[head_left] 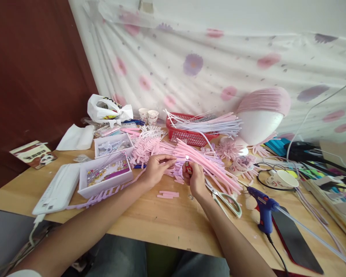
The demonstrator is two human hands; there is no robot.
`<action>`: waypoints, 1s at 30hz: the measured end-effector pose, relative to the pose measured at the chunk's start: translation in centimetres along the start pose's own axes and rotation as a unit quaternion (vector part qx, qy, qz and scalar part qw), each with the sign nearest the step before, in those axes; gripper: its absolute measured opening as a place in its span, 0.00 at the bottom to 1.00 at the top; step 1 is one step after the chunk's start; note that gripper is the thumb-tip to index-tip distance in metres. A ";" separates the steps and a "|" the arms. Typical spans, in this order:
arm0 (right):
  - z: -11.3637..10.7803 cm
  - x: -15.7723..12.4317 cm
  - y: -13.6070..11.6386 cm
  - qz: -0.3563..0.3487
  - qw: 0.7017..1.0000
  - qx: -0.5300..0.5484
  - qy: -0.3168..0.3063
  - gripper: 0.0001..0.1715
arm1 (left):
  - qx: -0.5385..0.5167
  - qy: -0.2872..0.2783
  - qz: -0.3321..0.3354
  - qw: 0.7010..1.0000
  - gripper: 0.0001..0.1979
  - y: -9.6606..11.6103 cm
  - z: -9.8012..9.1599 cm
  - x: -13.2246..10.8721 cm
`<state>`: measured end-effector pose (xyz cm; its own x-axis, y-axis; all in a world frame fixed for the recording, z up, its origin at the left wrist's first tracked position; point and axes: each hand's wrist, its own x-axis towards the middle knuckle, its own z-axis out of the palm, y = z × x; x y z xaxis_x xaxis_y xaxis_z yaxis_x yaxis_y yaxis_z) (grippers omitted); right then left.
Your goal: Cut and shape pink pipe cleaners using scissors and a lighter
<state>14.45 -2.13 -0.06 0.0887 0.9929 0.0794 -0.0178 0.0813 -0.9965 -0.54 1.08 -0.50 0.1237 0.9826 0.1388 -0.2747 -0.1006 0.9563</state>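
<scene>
My right hand (196, 180) is closed around a red lighter (188, 168), and a small bright white spot shows just above its top. Facing it, my left hand (157, 169) pinches thumb and fingertips together; whatever lies between them blends into the pink behind. Beyond both hands spreads a bundle of pink fuzzy pipe cleaners (202, 156). Several short cut pink pieces (167, 194) lie on the wooden table (161, 219) below my hands. Scissors (233, 204) with pale handles rest beside my right wrist.
White boxes of beads (105, 187) and a white power strip (57, 188) stand left. A red basket (187, 137) of pipe cleaners is behind. At right are a blue glue gun (263, 209), a black phone (298, 240), a paper cup (282, 179) and a white head form (258, 127).
</scene>
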 end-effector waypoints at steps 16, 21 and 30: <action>0.1 0.1 0.1 0.041 0.999 0.027 0.014 0.22 | 0.029 0.007 0.012 0.999 0.18 0.4 0.2 0.0; -0.1 0.0 0.3 0.044 0.999 0.027 0.002 0.18 | 0.049 0.008 0.029 0.998 0.16 0.5 0.1 0.0; -0.3 0.1 0.5 -0.029 0.998 0.033 0.044 0.25 | 0.073 0.007 0.033 0.997 0.17 0.2 -0.1 0.2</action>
<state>14.71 -2.04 -0.52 0.1781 0.9753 0.1307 -0.0753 0.1459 -0.9864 -0.68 1.28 -0.29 0.0971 0.9749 0.2006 -0.1395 -0.1862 0.9726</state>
